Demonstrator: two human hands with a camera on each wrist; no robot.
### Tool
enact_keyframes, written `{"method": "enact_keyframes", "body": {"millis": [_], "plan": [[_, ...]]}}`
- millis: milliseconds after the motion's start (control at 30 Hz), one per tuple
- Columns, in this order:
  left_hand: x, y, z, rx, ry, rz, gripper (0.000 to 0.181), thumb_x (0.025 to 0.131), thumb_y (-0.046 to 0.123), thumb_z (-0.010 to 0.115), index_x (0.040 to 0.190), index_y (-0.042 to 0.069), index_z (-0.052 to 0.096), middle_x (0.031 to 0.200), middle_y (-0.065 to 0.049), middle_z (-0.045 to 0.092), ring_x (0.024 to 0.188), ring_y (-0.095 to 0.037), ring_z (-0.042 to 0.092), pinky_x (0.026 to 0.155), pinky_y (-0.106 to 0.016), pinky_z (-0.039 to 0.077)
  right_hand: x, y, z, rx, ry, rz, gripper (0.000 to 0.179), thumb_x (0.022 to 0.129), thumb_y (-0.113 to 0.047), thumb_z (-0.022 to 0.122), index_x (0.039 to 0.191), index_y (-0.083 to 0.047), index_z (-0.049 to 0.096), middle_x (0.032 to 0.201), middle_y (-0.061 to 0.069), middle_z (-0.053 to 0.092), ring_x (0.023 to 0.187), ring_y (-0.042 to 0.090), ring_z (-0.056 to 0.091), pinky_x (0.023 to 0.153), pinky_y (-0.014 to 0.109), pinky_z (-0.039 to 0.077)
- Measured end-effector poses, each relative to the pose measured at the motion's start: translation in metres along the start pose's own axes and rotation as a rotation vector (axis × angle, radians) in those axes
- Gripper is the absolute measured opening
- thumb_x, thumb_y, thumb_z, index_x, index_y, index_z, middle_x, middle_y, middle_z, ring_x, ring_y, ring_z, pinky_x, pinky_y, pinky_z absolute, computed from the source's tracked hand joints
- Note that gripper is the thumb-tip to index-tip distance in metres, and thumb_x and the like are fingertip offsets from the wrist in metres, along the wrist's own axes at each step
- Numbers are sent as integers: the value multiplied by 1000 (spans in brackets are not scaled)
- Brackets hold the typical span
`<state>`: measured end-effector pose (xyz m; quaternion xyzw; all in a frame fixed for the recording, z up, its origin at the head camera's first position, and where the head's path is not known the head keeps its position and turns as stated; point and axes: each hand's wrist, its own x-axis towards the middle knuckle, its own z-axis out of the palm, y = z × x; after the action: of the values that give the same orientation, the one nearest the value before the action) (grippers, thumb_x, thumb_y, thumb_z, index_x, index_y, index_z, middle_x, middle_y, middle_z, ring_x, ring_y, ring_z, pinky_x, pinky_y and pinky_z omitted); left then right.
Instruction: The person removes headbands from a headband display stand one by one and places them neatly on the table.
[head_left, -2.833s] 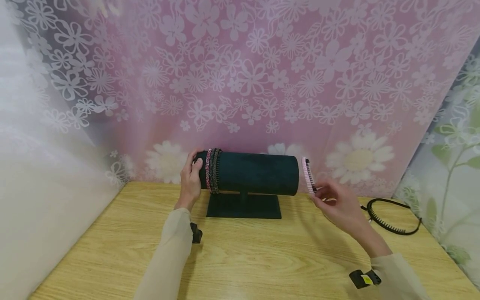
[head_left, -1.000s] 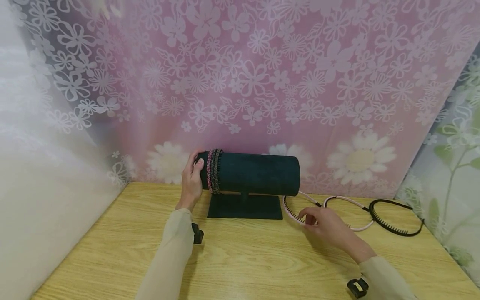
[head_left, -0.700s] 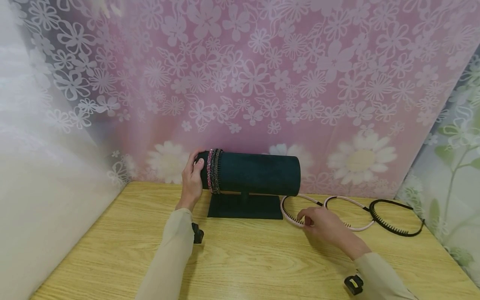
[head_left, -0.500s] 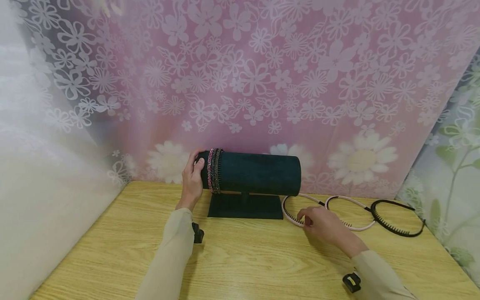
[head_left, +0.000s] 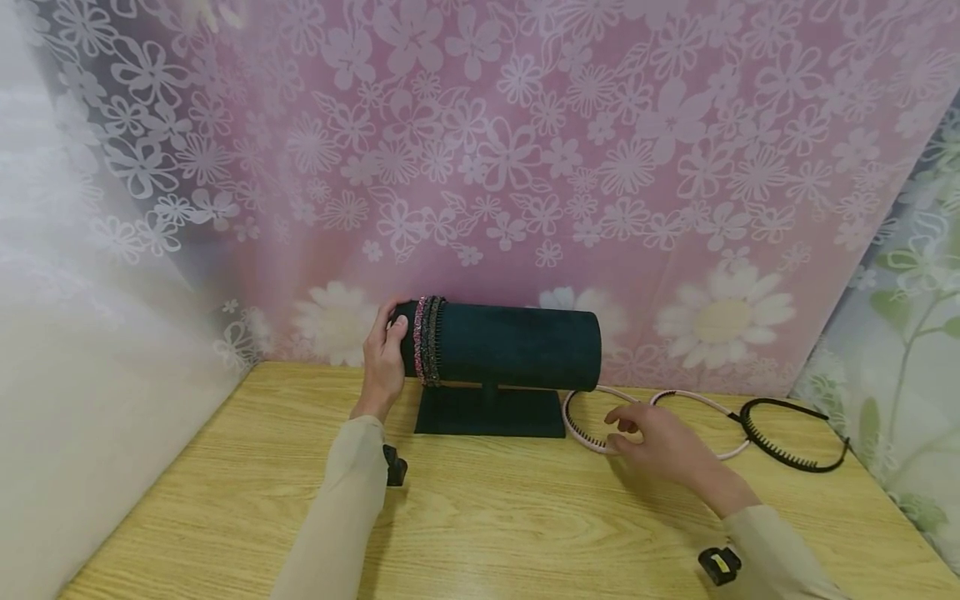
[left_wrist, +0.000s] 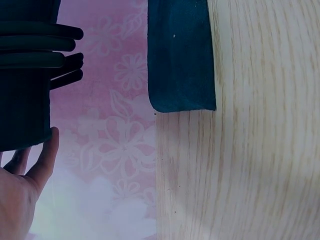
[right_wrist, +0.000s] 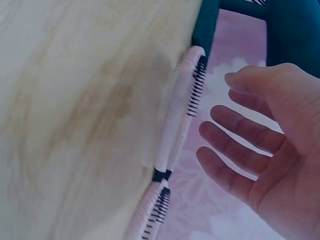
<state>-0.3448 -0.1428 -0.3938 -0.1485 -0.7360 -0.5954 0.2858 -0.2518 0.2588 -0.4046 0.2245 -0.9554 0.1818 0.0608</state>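
My left hand [head_left: 382, 367] grips the left end of a dark green velvet cylinder stand [head_left: 521, 346], thumb in front. Around that end sit a pink glittery headband [head_left: 419, 342] and dark beaded toothed headbands [head_left: 432, 343]. A pale pink toothed headband [head_left: 579, 433] lies on the table by the stand's right side. Over its right part hovers my right hand [head_left: 667, 442], hiding some of it. In the right wrist view the fingers [right_wrist: 240, 125] are spread, loosely bent and apart from the headband, with nothing between them.
A second pale pink headband [head_left: 701, 397] lies to the right, partly behind the right hand, and a black toothed headband [head_left: 776, 454] lies beyond it. The wooden table [head_left: 480, 517] meets a floral curtain [head_left: 480, 167] at the back.
The pale pink headband, earlier held up by the cylinder's right end, was laid on the table and shifted slightly. My right hand has since let go and lifted a little; the left stayed put.
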Motion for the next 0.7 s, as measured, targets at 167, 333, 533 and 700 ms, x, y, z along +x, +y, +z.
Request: {"method": "enact_keyframes", "body": {"millis": [167,333,533,700], "plan": [[-2,10,-2,3,-21,-13,42,111,25,38,148,12,51,142,-14,57,122,-32,55,108,-51,41,-5,0,-13,-1,63,1,21,93,-14,73,113,-6,73,102,8,76,91,26,71,76,43,58],[-9,37,-5,26,-23,-16,40,110,21,38,146,10,52,140,-16,58,121,-31,56,107,-47,42,-8,-1,-29,26,171,12,23,95,-14,71,116,-6,72,99,6,75,90,25,71,76,45,56],[-10,39,-5,25,-23,-9,40,110,23,39,146,13,53,140,-15,59,121,-31,57,107,-49,42,-7,-4,-45,25,403,-84,30,93,-9,72,123,-7,70,107,14,75,92,30,73,76,49,59],[-3,9,-2,25,-1,16,42,111,32,38,146,16,53,140,-7,59,120,-26,57,106,-48,42,1,-13,-53,4,569,-177,38,87,-1,76,124,-7,70,114,13,73,98,29,70,79,28,56]]}}
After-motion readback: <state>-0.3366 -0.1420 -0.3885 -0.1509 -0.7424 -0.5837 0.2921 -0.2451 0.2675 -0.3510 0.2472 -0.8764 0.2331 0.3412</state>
